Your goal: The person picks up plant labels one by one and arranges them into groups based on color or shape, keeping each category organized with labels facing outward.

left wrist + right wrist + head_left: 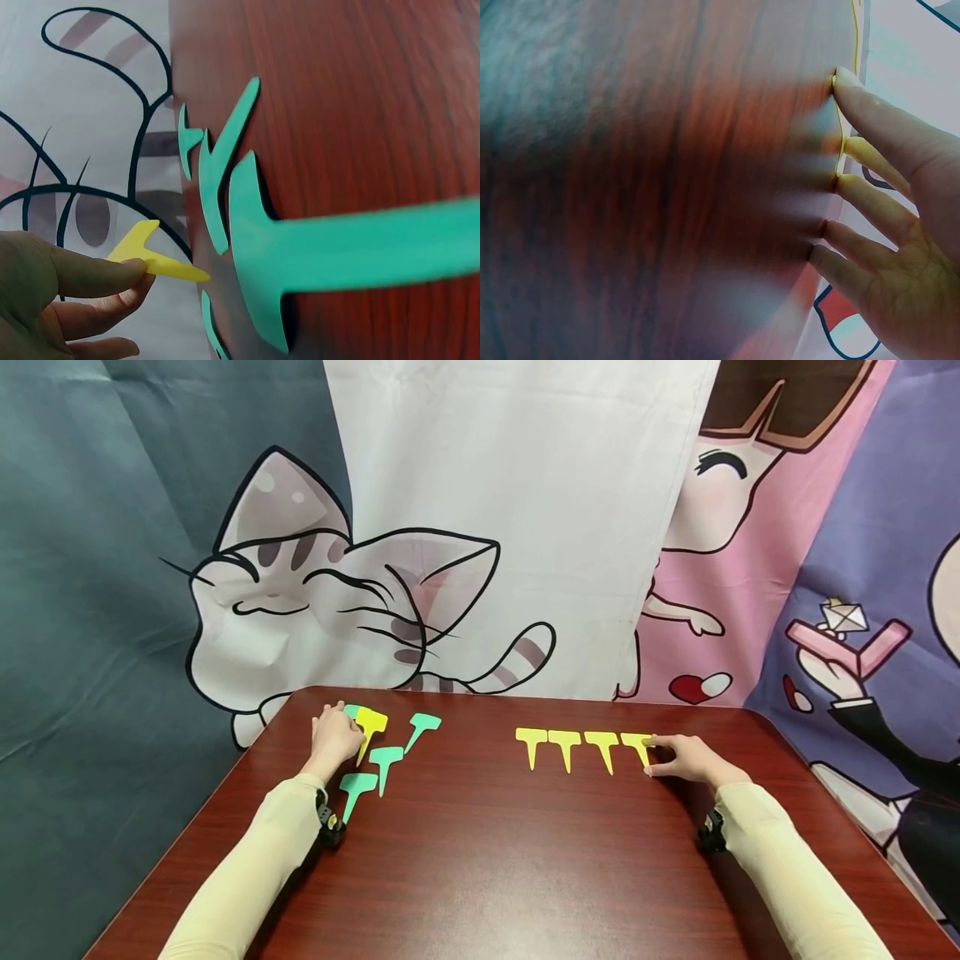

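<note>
Held yellow tag (372, 720), far left.
Head view: left grip (333, 742) pinches it among green tags (386, 756); a loosened pinch, I judge, could drop it onto them. Stem points near and slightly left, long axis likewise. Right grip (690, 757), far right, at rightmost yellow tag (634, 739), stem nearward. Left wrist: pinch closed. Right wrist: fingers spread, touching tag's edge; a nudge could skew it.
</note>
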Available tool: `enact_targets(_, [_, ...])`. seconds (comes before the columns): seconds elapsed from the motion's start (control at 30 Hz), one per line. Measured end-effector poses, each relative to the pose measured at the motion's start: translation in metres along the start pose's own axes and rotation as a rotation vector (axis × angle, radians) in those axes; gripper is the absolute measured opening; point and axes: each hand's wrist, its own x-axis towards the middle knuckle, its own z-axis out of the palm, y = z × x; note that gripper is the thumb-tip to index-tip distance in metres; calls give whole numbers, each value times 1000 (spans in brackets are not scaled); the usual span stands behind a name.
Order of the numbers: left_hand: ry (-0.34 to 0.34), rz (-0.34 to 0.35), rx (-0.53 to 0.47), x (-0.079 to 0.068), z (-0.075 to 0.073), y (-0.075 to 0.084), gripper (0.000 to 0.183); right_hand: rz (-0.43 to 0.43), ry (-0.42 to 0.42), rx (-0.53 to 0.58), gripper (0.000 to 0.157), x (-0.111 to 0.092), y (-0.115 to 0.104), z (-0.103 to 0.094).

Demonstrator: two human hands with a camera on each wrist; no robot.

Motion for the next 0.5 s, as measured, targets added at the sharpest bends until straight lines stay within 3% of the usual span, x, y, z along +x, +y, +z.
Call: enact_targets(0.5, [-5,52,-14,-1,15,31,38,-11,10,2,65,-1,1,0])
